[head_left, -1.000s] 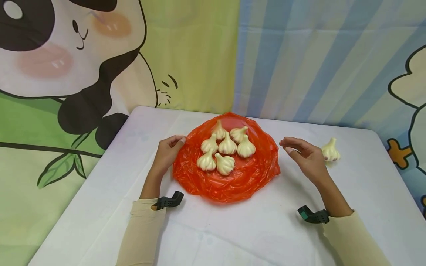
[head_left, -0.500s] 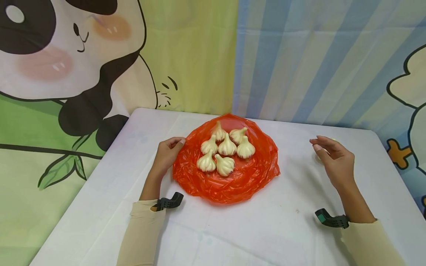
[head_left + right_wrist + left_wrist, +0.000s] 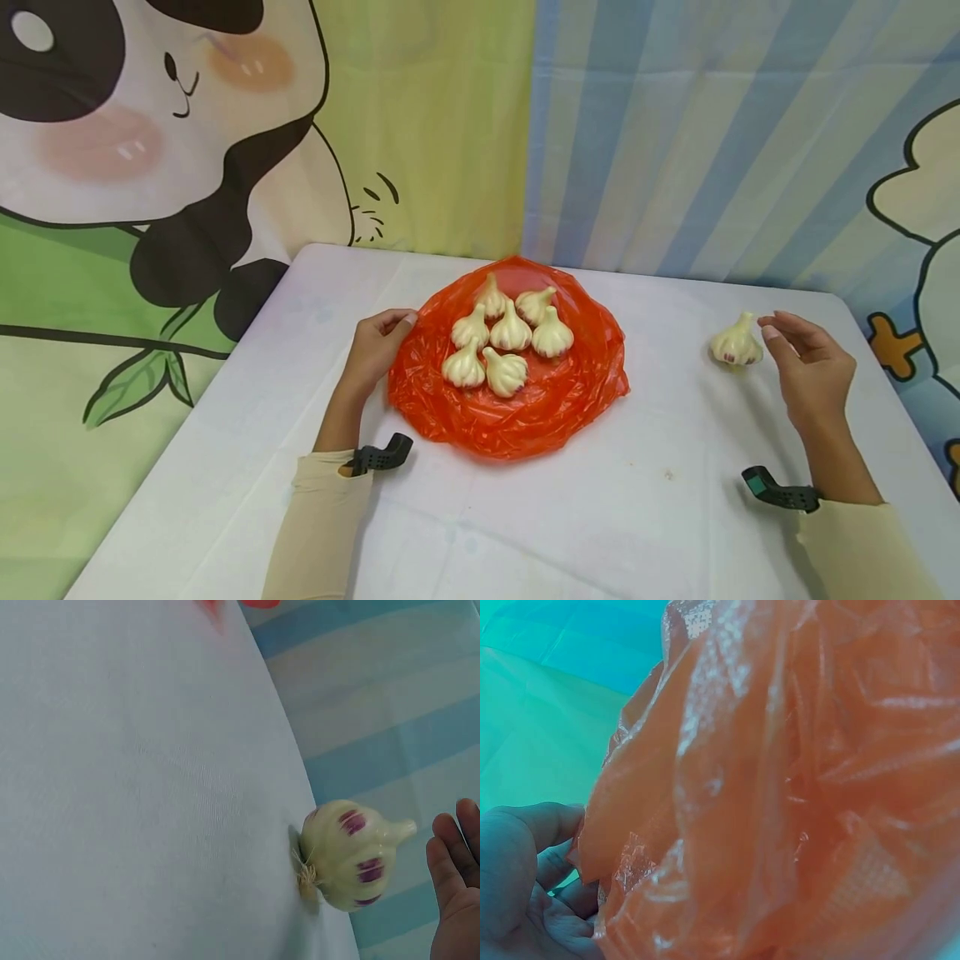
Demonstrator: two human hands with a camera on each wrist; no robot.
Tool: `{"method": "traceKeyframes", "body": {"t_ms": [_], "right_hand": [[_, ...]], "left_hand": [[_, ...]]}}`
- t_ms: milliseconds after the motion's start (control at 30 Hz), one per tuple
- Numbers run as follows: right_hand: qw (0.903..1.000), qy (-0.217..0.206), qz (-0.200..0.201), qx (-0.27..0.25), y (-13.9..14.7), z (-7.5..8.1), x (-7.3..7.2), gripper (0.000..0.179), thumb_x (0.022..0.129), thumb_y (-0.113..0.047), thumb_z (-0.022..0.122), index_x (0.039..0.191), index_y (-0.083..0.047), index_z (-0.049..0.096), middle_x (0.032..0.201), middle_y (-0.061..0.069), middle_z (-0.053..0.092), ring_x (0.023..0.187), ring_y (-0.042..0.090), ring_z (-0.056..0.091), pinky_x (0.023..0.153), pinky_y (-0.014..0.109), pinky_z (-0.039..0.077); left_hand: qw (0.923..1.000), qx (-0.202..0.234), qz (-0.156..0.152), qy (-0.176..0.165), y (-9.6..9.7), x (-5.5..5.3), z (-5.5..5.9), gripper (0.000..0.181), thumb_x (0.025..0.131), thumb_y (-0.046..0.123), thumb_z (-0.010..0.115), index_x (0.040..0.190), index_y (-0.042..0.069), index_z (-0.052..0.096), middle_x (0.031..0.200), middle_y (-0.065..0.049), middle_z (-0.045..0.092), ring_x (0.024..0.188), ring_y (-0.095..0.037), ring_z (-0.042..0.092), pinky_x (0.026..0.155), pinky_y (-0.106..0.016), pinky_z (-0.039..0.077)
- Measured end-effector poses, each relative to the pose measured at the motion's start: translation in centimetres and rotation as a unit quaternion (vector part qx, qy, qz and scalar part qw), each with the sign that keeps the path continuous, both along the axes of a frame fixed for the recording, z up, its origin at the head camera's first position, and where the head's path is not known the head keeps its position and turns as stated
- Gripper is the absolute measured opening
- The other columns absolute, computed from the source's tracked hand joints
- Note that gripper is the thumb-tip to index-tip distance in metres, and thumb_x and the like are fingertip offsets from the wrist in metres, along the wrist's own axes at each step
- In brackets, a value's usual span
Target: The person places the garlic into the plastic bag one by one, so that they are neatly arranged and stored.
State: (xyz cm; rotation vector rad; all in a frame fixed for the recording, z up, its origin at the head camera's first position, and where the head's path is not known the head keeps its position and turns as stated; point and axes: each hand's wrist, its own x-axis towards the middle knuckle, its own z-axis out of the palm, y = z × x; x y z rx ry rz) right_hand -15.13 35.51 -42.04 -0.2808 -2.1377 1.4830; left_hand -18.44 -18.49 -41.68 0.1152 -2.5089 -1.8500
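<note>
In the head view, my left hand (image 3: 375, 350) pinches the left rim of a red plastic bag (image 3: 517, 425). The left wrist view has thumb and finger at the edge of the crumpled film, which fills most of that picture. Several pale garlic bulbs (image 3: 512, 329) sit together inside the spread mouth of the bag. Farther right, a lone garlic bulb (image 3: 737, 343) with purple marks and a rooty base stands on the table. My right hand (image 3: 813, 371) hovers just right of its stem, fingers loosely extended and holding nothing; the right wrist view shows a gap between fingertips and stem.
All of this lies on a white-covered table (image 3: 570, 525). Behind its far edge hangs a printed cloth backdrop (image 3: 645, 142) with a panda and stripes. A black camera strap (image 3: 783, 492) circles the right wrist, and another band (image 3: 382, 454) the left.
My right hand has moved right, away from the bag, passing in front of the lone garlic bulb to its right side. The left hand stays on the bag's rim.
</note>
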Motion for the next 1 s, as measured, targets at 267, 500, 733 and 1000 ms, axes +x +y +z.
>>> {"method": "traceKeyframes", "body": {"t_ms": [267, 500, 733, 1000], "right_hand": [[0.9953, -0.090, -0.030, -0.019, 1.0, -0.7, -1.3, 0.052, 0.096, -0.026, 0.061, 0.145, -0.021, 0.045, 0.131, -0.002, 0.056, 0.118, 0.006, 0.050, 0.092, 0.010, 0.039], [0.9873, -0.148, -0.036, -0.045, 1.5, -0.7, -2.4, 0.058, 0.095, -0.037, 0.061, 0.148, -0.026, 0.041, 0.139, -0.003, 0.050, 0.125, 0.007, 0.045, 0.094, 0.009, 0.036], [0.9850, -0.165, -0.022, -0.044, 1.7, -1.4, -2.9, 0.064, 0.092, -0.039, 0.064, 0.149, -0.021, 0.040, 0.137, -0.004, 0.050, 0.125, 0.007, 0.044, 0.093, 0.008, 0.036], [0.9717, -0.234, 0.015, 0.029, 1.5, -1.5, -3.0, 0.075, 0.090, -0.052, 0.061, 0.148, -0.009, 0.042, 0.129, -0.001, 0.055, 0.116, 0.012, 0.049, 0.077, 0.006, 0.044]], "left_hand": [[1.0000, -0.003, 0.001, 0.000, -0.1, 0.0, 0.0, 0.036, 0.097, 0.035, 0.060, 0.117, 0.007, 0.068, 0.108, -0.008, 0.067, 0.097, -0.022, 0.061, 0.081, -0.026, 0.052], [1.0000, -0.004, 0.002, -0.003, -0.1, 0.0, 0.0, 0.035, 0.097, 0.035, 0.060, 0.118, 0.007, 0.068, 0.109, -0.008, 0.066, 0.098, -0.022, 0.060, 0.082, -0.027, 0.052], [1.0000, -0.001, 0.002, -0.008, -0.1, 0.0, 0.2, 0.036, 0.097, 0.036, 0.060, 0.118, 0.008, 0.068, 0.109, -0.007, 0.066, 0.099, -0.021, 0.061, 0.084, -0.028, 0.052], [1.0000, -0.004, 0.004, -0.008, -0.1, 0.0, 0.1, 0.035, 0.097, 0.035, 0.060, 0.118, 0.008, 0.068, 0.109, -0.007, 0.067, 0.099, -0.021, 0.061, 0.083, -0.028, 0.052]]}}
